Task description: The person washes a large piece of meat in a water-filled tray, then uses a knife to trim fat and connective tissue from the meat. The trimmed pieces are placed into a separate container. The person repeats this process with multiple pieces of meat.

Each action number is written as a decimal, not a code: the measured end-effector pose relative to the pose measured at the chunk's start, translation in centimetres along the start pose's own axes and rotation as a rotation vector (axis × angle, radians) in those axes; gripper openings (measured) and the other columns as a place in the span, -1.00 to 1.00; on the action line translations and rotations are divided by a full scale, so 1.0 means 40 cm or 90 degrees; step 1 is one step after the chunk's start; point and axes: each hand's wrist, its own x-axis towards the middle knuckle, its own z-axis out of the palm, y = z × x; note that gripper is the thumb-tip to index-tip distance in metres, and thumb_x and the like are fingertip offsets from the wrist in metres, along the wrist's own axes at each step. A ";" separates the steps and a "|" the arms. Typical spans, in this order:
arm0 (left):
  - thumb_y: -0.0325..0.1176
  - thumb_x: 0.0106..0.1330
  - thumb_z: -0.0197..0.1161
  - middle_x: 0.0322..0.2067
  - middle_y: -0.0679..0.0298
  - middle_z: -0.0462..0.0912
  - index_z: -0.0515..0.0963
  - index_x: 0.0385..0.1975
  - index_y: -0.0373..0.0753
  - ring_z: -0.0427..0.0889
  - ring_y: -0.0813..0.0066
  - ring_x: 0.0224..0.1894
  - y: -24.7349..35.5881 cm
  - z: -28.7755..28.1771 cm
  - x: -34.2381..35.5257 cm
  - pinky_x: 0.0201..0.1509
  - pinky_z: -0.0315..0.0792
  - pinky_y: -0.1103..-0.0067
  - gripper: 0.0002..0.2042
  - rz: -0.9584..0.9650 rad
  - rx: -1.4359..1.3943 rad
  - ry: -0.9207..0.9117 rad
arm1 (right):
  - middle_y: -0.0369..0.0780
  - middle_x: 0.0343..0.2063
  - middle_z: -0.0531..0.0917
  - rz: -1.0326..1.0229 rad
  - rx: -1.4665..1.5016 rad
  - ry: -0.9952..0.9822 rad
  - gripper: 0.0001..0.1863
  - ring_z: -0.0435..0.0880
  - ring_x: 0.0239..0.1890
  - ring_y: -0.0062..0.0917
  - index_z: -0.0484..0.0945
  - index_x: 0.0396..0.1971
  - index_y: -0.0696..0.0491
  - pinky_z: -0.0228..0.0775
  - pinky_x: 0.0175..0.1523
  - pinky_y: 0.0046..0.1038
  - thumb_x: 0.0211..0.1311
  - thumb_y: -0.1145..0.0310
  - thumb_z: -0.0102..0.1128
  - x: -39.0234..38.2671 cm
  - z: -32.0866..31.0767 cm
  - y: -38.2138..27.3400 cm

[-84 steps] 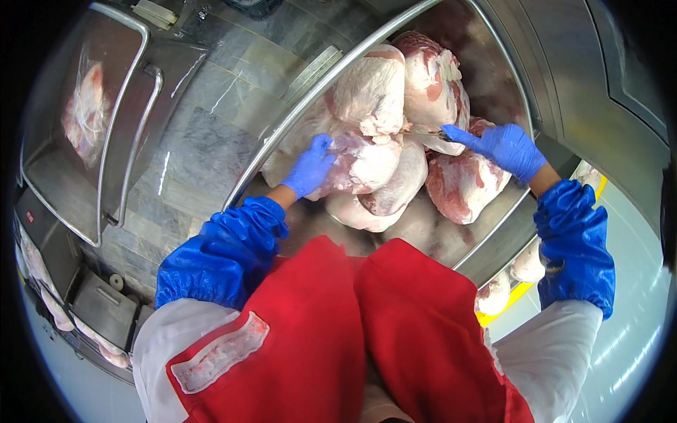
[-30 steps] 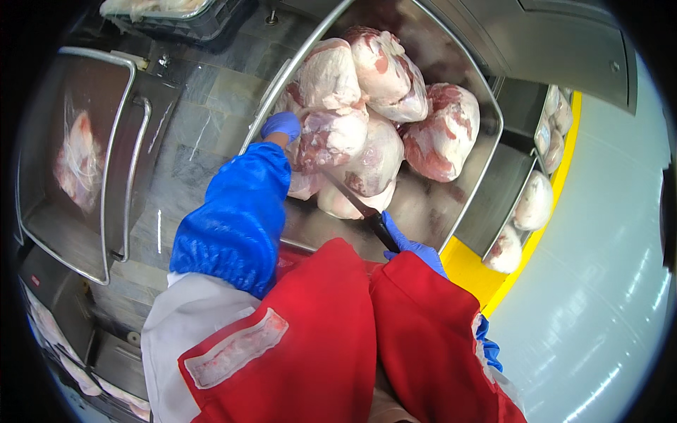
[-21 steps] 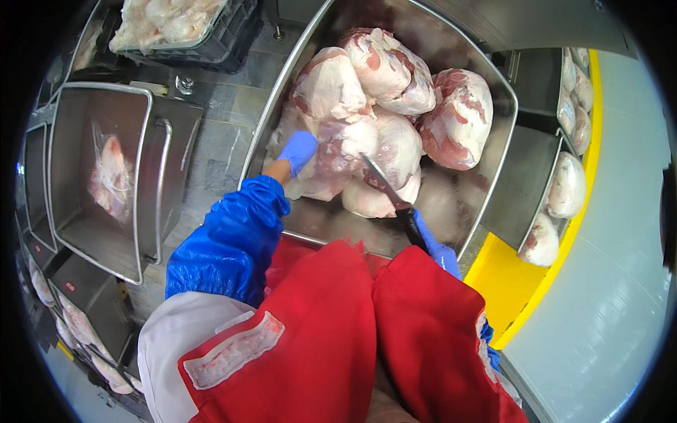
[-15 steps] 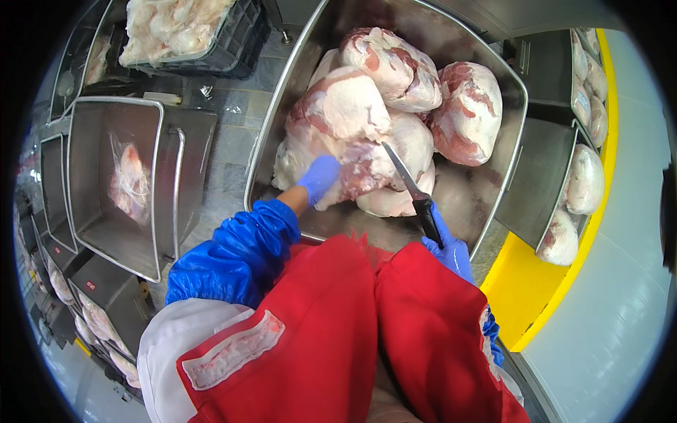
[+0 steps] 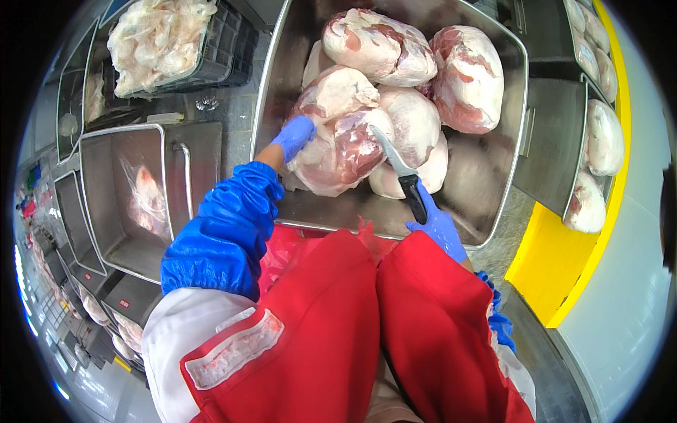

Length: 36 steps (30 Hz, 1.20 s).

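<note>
While the person leans over a deep metal tub (image 5: 486,204), the right hand (image 5: 438,225), gloved in blue, keeps a firm grip around the black handle of a knife (image 5: 403,168). Its blade slants up and to the left, the tip lying over a pink-and-white cut of meat (image 5: 356,151) in the near left part of the tub. The left hand (image 5: 295,137), gloved alike, rests at the upper left edge of the meat; from where I stand, I cannot tell whether that grip is pinching it or merely pressing.

Other big cuts crowd close: a pale one (image 5: 411,125) just to the right, a marbled one (image 5: 381,46) at the far side, and a red-and-white one (image 5: 467,81) near the tub's right wall. Blue sleeves (image 5: 222,233) and a red apron (image 5: 303,338) cover the worker. Over to the left, a smaller bin (image 5: 106,169) holds a piece in clear wrap (image 5: 147,204); beyond it stands a dark crate (image 5: 236,49) heaped with pale pieces (image 5: 159,42). Off to the right, more whitish cuts (image 5: 604,141) lie beside a yellow frame (image 5: 543,264).
</note>
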 end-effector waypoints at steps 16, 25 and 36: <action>-0.17 0.07 0.03 -0.18 -0.02 0.46 0.38 -0.21 -0.27 0.47 -0.01 -0.17 -0.026 -0.046 -0.026 -0.11 0.36 0.25 -0.65 0.251 0.443 0.251 | -0.08 -0.52 0.51 -0.272 -0.577 0.058 -0.45 0.51 -0.51 -0.23 0.22 0.02 0.19 0.36 -0.40 -0.27 -0.08 0.37 -0.04 0.104 -0.087 -0.333; -0.26 0.07 -0.01 -0.25 0.00 0.50 0.45 -0.29 -0.22 0.53 0.07 -0.25 0.028 0.056 0.119 -0.21 0.41 0.28 -0.74 0.310 0.537 0.031 | 0.01 -0.43 0.54 -0.119 -0.622 -0.147 -0.55 0.51 -0.36 -0.10 0.35 -0.09 0.10 0.33 -0.26 -0.20 -0.11 0.38 0.00 0.260 -0.142 -0.463; -0.27 0.09 -0.04 -0.34 0.03 0.54 0.52 -0.42 -0.18 0.52 0.03 -0.27 -0.047 0.060 0.209 -0.19 0.39 0.29 -0.79 0.288 0.379 0.038 | -0.01 -0.47 0.55 -0.116 -0.637 -0.255 -0.59 0.52 -0.38 -0.12 0.44 -0.14 0.05 0.35 -0.23 -0.26 -0.10 0.34 0.02 0.366 -0.177 -0.517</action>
